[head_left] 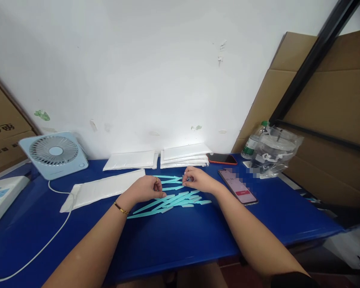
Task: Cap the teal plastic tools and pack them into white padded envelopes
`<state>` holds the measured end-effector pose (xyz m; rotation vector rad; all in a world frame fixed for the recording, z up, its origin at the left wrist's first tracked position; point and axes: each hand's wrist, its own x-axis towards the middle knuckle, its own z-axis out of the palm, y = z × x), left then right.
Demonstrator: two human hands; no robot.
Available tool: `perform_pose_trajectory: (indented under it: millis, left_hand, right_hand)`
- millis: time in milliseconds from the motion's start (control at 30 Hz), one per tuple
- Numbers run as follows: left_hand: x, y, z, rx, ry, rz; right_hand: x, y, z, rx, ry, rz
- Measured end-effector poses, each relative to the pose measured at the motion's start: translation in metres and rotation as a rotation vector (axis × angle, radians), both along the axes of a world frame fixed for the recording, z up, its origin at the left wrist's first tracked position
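Several slim turquoise eyebrow razors lie in a loose, crossed pile (pixel 171 203) on the blue tabletop. Just behind the pile, a few more turquoise razors (pixel 172 187) lie roughly side by side between my two hands. My left hand (pixel 145 189) is at their left ends, fingers curled in and thumb reaching down to the edge of the pile; what its fingertips hold is hidden. At the right ends, my right hand (pixel 198 179) has thumb and fingers pinched together on a razor.
A flat white packet (pixel 105 188) lies left of my hands. White packet stacks (pixel 130 160) (pixel 184 156) rest against the wall. Two phones (pixel 222 159) (pixel 238 187), a bottle (pixel 252 142) and a bagged cup (pixel 274 150) are to the right. A corded blue fan (pixel 55 154) stands left.
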<state>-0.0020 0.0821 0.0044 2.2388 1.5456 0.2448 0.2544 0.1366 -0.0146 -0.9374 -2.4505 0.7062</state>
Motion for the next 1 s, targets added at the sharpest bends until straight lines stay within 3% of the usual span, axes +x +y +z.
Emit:
perform_pose_trajectory:
  millis: [100, 267, 467, 733, 1000]
  left_hand:
    - [0.003, -0.005, 0.002, -0.077, 0.046, -0.014]
    - [0.01, -0.002, -0.002, -0.024, 0.007, -0.005]
    - [0.013, 0.01, -0.011, 0.223, 0.065, 0.015]
    - [0.008, 0.02, -0.019, 0.211, -0.001, 0.069]
    - [-0.002, 0.019, -0.019, 0.219, 0.004, 0.162]
  right_hand:
    - [-0.018, -0.014, 0.002, 0.002, -0.054, 0.068]
    - [-0.034, -0.021, 0.0, 0.055, -0.08, 0.091]
    - [-0.01, 0.003, -0.007, 0.012, 0.106, -0.052]
    - [0.013, 0.023, -0.017, -0.064, 0.124, -0.105]
    - [0.019, 0.027, -0.015, 0.081, 0.042, -0.208]
